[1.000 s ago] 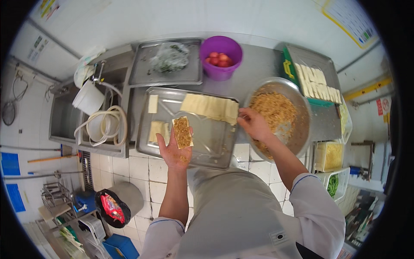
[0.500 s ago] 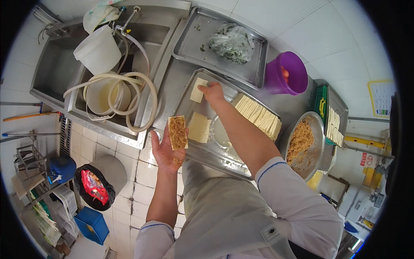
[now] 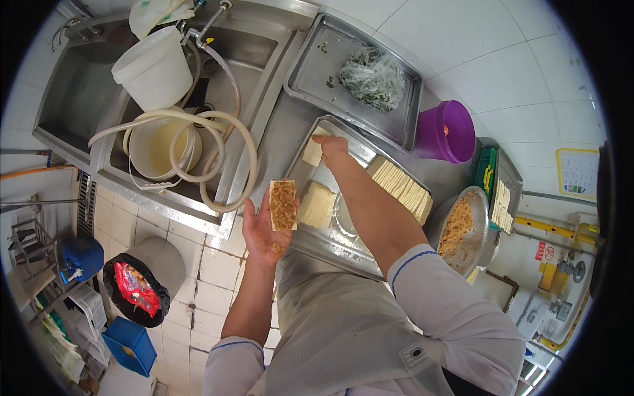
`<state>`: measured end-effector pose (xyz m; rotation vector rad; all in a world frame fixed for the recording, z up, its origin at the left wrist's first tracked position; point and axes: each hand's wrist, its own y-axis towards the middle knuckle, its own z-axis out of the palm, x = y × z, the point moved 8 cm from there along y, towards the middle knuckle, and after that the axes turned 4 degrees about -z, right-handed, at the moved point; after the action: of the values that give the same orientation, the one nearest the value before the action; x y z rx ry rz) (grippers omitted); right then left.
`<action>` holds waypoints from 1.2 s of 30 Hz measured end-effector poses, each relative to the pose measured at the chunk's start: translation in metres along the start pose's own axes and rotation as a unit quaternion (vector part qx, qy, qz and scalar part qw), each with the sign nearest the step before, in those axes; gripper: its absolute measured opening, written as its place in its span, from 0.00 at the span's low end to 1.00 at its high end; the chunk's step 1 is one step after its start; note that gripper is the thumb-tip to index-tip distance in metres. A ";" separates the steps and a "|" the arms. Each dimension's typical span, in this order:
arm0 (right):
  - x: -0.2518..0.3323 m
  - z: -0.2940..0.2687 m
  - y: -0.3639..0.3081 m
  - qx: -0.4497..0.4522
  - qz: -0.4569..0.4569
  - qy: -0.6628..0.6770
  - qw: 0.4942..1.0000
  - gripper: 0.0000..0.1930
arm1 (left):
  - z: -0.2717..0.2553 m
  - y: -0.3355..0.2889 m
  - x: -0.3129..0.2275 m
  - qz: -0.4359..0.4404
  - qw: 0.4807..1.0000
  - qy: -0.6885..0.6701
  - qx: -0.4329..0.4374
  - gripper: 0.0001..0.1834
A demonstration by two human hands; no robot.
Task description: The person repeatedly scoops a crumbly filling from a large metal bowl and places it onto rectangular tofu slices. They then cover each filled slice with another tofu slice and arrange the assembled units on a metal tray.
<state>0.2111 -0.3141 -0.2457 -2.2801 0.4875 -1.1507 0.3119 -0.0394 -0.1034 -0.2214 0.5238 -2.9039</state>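
Across the palm and fingers of my left hand lies a pale rectangular slice spread with brown minced filling. Bits of filling stick to the palm below it. My right hand reaches into the left corner of a metal tray, its fingers closed at the upper edge of a pale rectangular slice. Nearer me in the tray lie more pale pieces, flat and overlapping. A long row of stacked pale slices fills the tray's right side, partly hidden by my right forearm.
Right of the tray is a metal bowl of brown filling. Behind stand a metal tray with a plastic bag of greens and a purple bucket. At left, a sink holds white buckets and a coiled hose.
The whole view has shifted slightly. My right hand remains at the slice in the tray's left corner, its fingers further over the upper edge. The left hand still holds the filling-covered slice.
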 end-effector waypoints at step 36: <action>0.011 -0.287 -0.253 0.151 -0.353 0.202 0.901 0.12 | 0.084 0.054 0.251 -0.194 0.969 0.086 0.126 0.42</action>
<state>0.0018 -0.2055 0.0556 -1.9725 -0.4122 -1.9110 0.0909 -0.1685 -0.0165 -0.0372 0.1384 -3.3522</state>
